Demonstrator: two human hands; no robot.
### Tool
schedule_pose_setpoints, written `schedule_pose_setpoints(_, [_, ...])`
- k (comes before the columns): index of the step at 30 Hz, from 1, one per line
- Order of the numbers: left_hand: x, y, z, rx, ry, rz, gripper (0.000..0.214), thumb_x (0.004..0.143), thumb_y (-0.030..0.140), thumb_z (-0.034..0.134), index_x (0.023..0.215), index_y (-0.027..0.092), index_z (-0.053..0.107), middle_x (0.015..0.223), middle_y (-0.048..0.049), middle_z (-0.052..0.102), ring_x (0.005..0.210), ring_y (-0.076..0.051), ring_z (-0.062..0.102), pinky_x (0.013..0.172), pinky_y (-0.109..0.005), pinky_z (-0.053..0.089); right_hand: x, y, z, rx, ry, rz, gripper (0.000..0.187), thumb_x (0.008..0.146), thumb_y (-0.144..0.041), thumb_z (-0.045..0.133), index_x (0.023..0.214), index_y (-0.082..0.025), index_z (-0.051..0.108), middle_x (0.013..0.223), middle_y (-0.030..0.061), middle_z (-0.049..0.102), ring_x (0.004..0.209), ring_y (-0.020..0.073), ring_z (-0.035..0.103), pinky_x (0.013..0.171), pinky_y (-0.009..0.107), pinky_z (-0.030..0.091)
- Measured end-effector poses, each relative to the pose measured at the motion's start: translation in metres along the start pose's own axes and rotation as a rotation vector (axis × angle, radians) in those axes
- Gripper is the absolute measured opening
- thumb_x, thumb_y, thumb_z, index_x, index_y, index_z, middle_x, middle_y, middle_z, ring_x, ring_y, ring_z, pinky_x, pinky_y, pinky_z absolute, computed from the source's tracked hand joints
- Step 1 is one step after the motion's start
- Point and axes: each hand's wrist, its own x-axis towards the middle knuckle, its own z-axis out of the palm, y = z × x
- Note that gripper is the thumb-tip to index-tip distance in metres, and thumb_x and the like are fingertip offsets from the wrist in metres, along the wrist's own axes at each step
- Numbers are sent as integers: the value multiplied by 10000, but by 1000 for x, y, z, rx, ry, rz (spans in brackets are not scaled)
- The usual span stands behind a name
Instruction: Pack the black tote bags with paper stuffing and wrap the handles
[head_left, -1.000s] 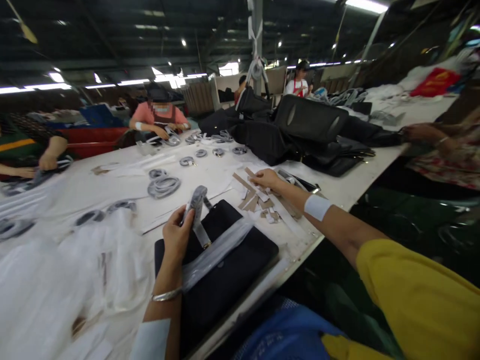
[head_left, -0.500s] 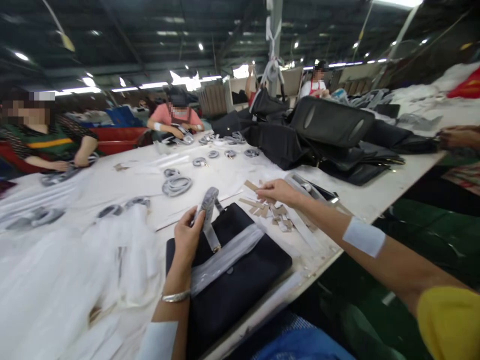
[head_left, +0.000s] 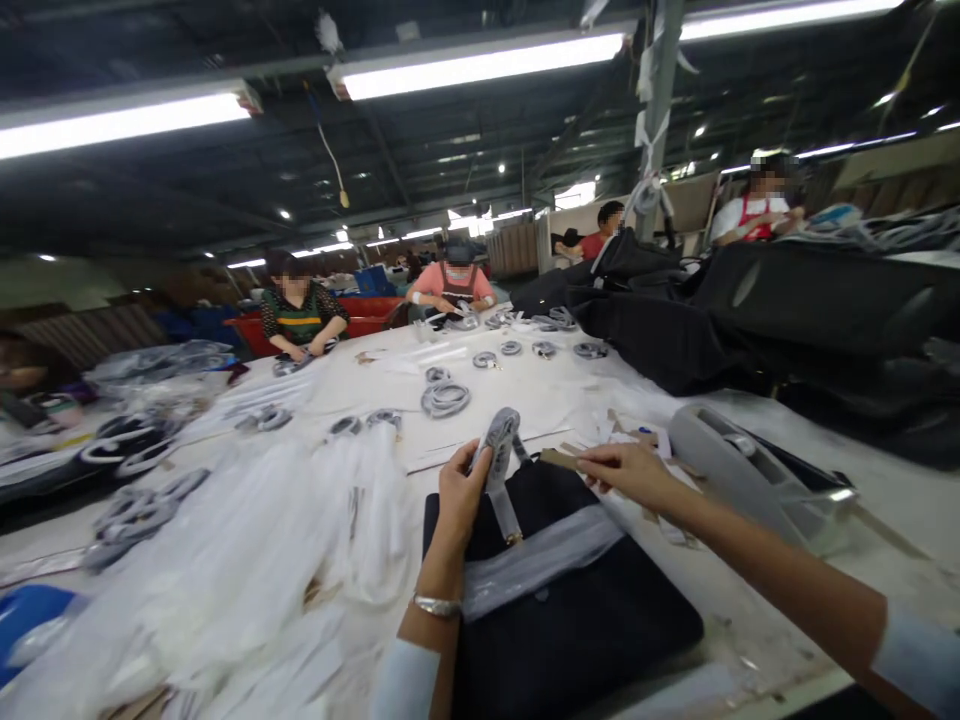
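Observation:
A black bag [head_left: 570,620] lies flat in front of me, with a band of clear plastic [head_left: 544,562] across it. My left hand [head_left: 459,490] grips the bag's wrapped handle [head_left: 501,435], which stands up in a grey covering above the flap. Between the thumb and fingers of my right hand [head_left: 622,474] is a brown paper strip [head_left: 559,458], its tip close to the bag's upper edge. More loose strips lie behind and under that hand.
A grey tape dispenser [head_left: 731,470] stands at right. Black bags [head_left: 825,310] are heaped behind it. White plastic sheets [head_left: 247,560] cover the left side. Coiled grey straps [head_left: 445,398] lie mid-table. Co-workers [head_left: 454,285] sit across the table.
My right hand has lifted a brown paper strip from the loose pile and brought it left, near the bag's handle. My left hand keeps its hold. The view has turned left.

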Motion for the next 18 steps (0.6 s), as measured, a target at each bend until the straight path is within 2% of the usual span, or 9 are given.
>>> schedule_pose_setpoints(2, [2, 3, -2, -16, 10, 3, 426, 825, 476, 660, 1098, 154, 714, 1083, -78, 735, 1001, -230, 665, 886, -323, 503, 0, -16, 22, -35, -54, -78, 310, 749, -470, 674, 895, -222, 788, 646, 34, 729, 624, 213, 672, 584, 294, 481])
schedule_pose_setpoints(5, [1, 9, -6, -40, 11, 3, 433, 845, 483, 635, 1112, 150, 706, 1080, -77, 736, 982, -224, 670, 860, -314, 514, 7, -31, 54, -34, -30, -143, 243, 753, -441, 664, 789, -232, 785, 614, 12, 715, 628, 207, 666, 602, 284, 454])
schedule_pose_setpoints(10, [-3, 15, -8, -65, -34, 25, 407, 857, 467, 630, 1109, 159, 714, 1092, -73, 736, 1040, -237, 658, 916, -336, 505, 35, -32, 94, 101, 8, -140, 279, 709, -466, 691, 761, -206, 777, 595, 13, 693, 585, 194, 621, 553, 274, 413])
schedule_pose_setpoints(14, [-3, 9, -9, -41, -51, 65, 397, 841, 431, 665, 1134, 166, 710, 1180, -84, 708, 1159, -261, 615, 1047, -395, 430, 49, -38, 116, 253, 21, -138, 312, 703, -458, 686, 829, -188, 780, 685, 25, 711, 641, 196, 616, 616, 293, 447])
schedule_pose_setpoints(18, [0, 2, -14, 23, -36, 94, 386, 846, 424, 660, 1134, 171, 709, 1163, -91, 714, 1143, -273, 624, 1031, -415, 441, 43, -45, 125, 415, -38, -124, 350, 751, -462, 639, 920, -187, 775, 757, 46, 715, 721, 209, 631, 650, 307, 464])
